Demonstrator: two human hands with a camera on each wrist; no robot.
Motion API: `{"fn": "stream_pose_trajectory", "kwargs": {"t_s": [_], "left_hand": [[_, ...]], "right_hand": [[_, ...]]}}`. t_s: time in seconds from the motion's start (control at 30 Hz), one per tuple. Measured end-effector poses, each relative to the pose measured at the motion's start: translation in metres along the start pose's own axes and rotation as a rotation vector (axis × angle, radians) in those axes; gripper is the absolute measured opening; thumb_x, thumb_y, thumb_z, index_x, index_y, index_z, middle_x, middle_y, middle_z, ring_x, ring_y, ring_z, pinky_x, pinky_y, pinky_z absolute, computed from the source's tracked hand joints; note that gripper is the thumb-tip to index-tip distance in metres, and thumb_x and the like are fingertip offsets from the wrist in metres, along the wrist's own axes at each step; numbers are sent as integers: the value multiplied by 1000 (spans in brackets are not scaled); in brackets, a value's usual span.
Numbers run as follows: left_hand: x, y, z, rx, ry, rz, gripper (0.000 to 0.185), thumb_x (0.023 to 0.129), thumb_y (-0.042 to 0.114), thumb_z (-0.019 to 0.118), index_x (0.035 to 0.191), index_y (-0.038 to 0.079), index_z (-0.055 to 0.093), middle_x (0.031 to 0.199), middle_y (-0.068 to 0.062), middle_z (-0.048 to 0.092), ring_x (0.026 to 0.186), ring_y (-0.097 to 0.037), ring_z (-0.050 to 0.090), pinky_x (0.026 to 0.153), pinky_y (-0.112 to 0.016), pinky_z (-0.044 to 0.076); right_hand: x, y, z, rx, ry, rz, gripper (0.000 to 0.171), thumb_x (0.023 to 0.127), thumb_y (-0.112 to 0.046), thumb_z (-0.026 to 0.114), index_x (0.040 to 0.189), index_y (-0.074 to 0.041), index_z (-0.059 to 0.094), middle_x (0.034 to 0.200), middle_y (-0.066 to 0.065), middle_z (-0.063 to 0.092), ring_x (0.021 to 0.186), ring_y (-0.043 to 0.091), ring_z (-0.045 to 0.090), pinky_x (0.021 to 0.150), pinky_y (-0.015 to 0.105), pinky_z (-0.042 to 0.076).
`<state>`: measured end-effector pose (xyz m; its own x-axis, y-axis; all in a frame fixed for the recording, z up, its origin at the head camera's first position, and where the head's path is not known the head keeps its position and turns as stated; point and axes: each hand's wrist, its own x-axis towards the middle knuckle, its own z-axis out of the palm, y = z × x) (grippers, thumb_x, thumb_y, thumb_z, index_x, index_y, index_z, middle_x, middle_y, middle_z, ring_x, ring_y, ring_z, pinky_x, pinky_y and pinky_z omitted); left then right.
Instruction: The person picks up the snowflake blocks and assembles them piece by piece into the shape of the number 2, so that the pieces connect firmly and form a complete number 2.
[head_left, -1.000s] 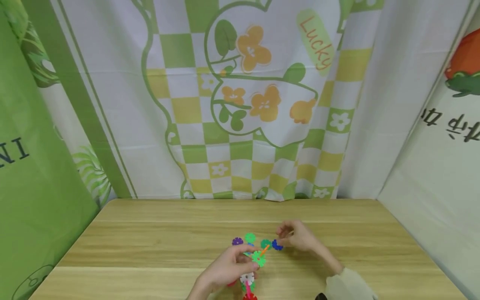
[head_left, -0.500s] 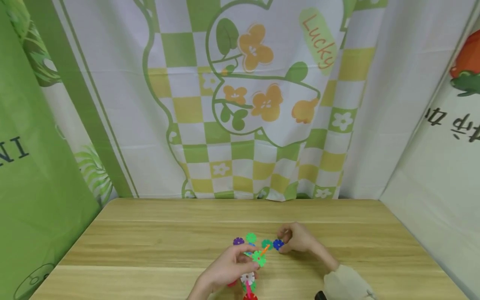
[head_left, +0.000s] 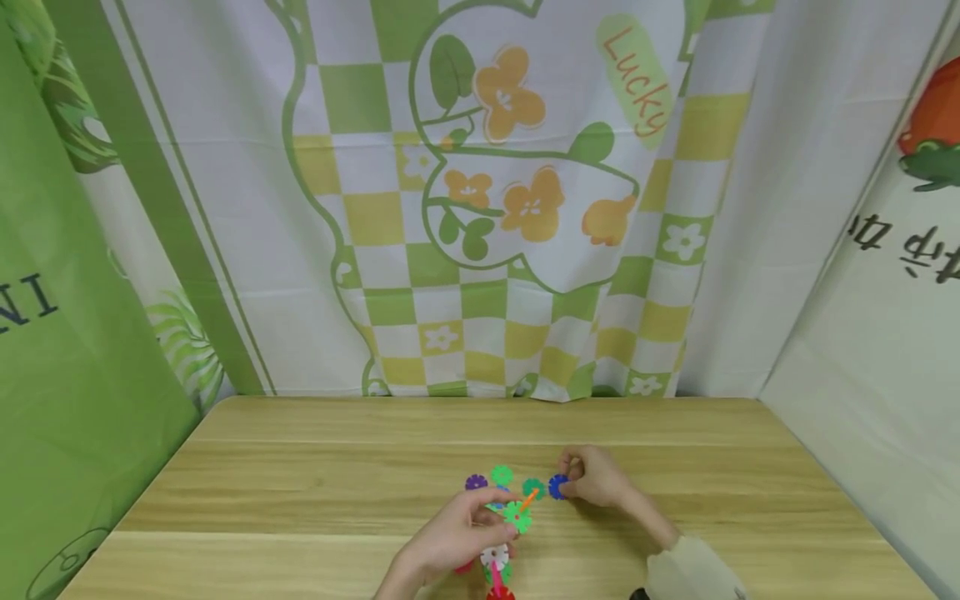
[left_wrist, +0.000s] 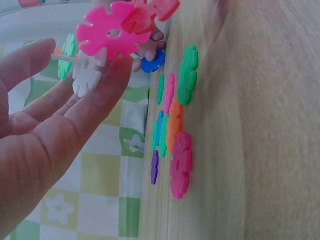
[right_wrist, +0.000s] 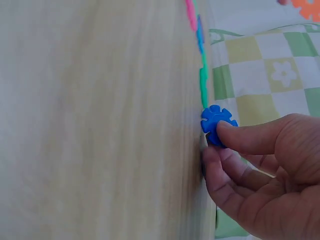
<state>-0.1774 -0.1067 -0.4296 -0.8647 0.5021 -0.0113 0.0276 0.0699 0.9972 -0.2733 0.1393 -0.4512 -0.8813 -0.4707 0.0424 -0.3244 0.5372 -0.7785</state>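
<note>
My left hand [head_left: 497, 527] holds a joined cluster of snowflake-shaped plastic discs [head_left: 516, 517] above the table's near edge. In the left wrist view its fingers [left_wrist: 75, 105] curl round a pink disc [left_wrist: 112, 32] and a white disc [left_wrist: 87, 72] of that cluster. My right hand [head_left: 570, 482] pinches a blue disc [head_left: 557, 487] just right of the loose pieces. In the right wrist view the thumb and fingers [right_wrist: 235, 137] grip this blue disc [right_wrist: 215, 120], which stands on edge against the wood.
Loose discs lie flat on the wooden table [head_left: 300, 483]: purple [head_left: 476, 482], green [head_left: 501, 476] and teal [head_left: 533, 487]; the left wrist view adds orange [left_wrist: 174, 125] and pink [left_wrist: 180, 165]. Printed cloth [head_left: 525, 208] hangs behind, with more cloth at both sides.
My right hand has come down slightly onto the blue disc and closed its thumb and fingers on it. The left hand and its cluster have stayed put.
</note>
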Motion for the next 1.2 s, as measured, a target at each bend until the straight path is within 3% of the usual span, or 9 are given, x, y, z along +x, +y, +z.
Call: {"fn": "stream_pose_trajectory", "kwargs": {"t_s": [0.17, 0.37, 0.63, 0.83, 1.2], "left_hand": [[-1, 0, 0, -27, -10, 4, 41, 93, 6, 60, 132, -3, 51, 95, -28, 67, 92, -41, 65, 78, -28, 55], [-1, -1, 0, -33, 3, 6, 40, 93, 7, 60, 131, -5, 50, 99, -29, 67, 91, -43, 65, 76, -27, 55], [0, -4, -1, -19, 18, 0, 39, 95, 9, 58, 130, -7, 50, 103, -27, 67, 98, -40, 65, 77, -27, 55], [2, -6, -3, -9, 22, -29, 40, 96, 11, 58, 131, -6, 50, 104, -23, 68, 97, -36, 66, 69, -24, 52], [2, -5, -2, -20, 19, -33, 40, 96, 13, 59, 130, -5, 51, 106, -24, 67, 98, -37, 65, 75, -27, 52]], "right_hand": [[-6, -2, -1, 147, -4, -20, 14, 81, 9, 67, 87, 3, 56, 67, 7, 63, 57, 15, 56, 42, 19, 41], [-17, -15, -8, 290, 25, -25, 17, 84, 4, 67, 97, 8, 56, 79, 13, 67, 70, 24, 64, 60, 30, 56], [-30, -39, -15, 407, 43, 3, 21, 88, -2, 66, 104, 8, 56, 85, 14, 68, 80, 32, 67, 70, 41, 58], [-32, -49, -12, 426, 41, -54, 21, 87, 0, 67, 102, 11, 57, 86, 17, 68, 78, 31, 68, 69, 36, 59], [-31, -49, -6, 413, 40, -65, 18, 87, 0, 67, 100, 10, 59, 85, 19, 68, 73, 20, 67, 65, 33, 58]]}}
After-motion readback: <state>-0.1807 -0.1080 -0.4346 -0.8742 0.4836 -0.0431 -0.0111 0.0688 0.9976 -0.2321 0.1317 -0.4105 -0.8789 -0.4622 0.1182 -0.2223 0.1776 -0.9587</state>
